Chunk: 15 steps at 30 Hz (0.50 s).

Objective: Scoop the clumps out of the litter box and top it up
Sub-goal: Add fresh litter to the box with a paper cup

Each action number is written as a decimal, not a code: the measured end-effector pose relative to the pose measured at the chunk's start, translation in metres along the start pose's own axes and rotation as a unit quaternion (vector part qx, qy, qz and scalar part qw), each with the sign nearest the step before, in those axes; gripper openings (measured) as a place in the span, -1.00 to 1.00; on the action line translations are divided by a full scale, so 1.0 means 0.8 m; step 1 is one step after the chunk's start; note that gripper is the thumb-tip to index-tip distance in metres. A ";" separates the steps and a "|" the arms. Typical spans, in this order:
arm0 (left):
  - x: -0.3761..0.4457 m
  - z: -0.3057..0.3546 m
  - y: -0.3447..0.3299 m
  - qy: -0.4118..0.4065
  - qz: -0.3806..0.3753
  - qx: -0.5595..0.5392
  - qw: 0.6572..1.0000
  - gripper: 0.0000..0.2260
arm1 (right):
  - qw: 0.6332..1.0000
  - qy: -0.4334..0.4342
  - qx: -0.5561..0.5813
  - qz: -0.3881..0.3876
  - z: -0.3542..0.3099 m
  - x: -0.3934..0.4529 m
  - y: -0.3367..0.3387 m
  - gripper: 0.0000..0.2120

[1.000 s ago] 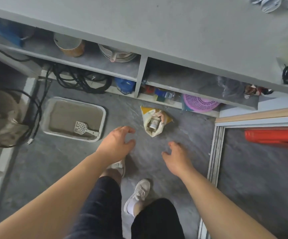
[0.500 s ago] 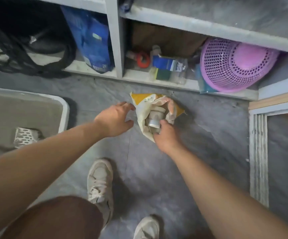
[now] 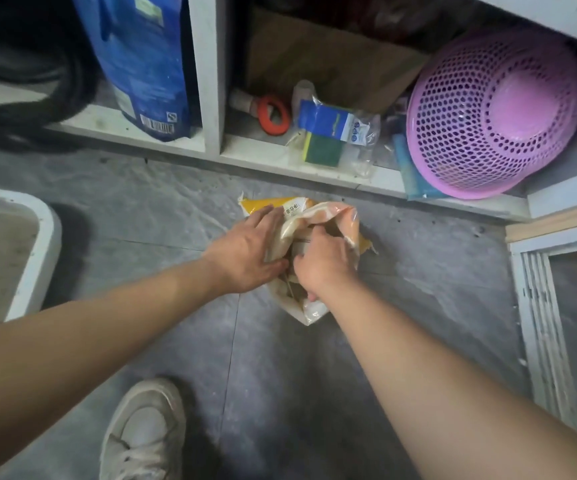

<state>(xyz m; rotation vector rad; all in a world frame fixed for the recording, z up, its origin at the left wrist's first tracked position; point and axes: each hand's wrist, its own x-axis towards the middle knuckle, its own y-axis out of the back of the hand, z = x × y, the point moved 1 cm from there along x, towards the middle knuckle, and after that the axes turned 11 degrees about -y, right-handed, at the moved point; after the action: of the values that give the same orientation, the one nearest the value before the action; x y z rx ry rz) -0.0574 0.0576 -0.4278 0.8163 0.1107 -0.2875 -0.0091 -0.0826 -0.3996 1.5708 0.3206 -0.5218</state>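
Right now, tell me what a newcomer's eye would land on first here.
First, both hands meeting on the yellow and white bag on the grey floor at centre: the left hand lies flat on its side, the right hand reaches into its open mouth. Next, the pink perforated basket tipped on the low shelf at upper right, and the blue bag standing at upper left.

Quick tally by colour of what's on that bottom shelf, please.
Blue: 2, the tall bag and the sponge pack
Pink: 1, the mesh basket
Orange-red: 1, the ring
Black: 1, the cable coil
Total: 5
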 end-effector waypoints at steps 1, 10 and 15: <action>0.002 0.000 0.000 0.007 -0.003 -0.003 1.000 -0.14 | 1.000 0.000 -0.008 0.001 0.001 0.000 -0.001 -0.46; 0.005 0.000 -0.015 0.014 -0.035 0.006 0.999 -0.28 | 1.000 0.028 0.008 0.001 0.028 -0.014 -0.022 -0.29; 0.002 -0.003 -0.011 0.003 -0.043 0.002 0.999 -0.33 | 0.998 0.064 -0.012 0.014 0.039 -0.027 -0.029 -0.47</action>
<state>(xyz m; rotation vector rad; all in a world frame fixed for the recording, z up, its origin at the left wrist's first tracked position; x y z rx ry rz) -0.0581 0.0535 -0.4357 0.8174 0.1516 -0.3673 -0.0433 -0.1096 -0.4085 1.5870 0.4000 -0.3964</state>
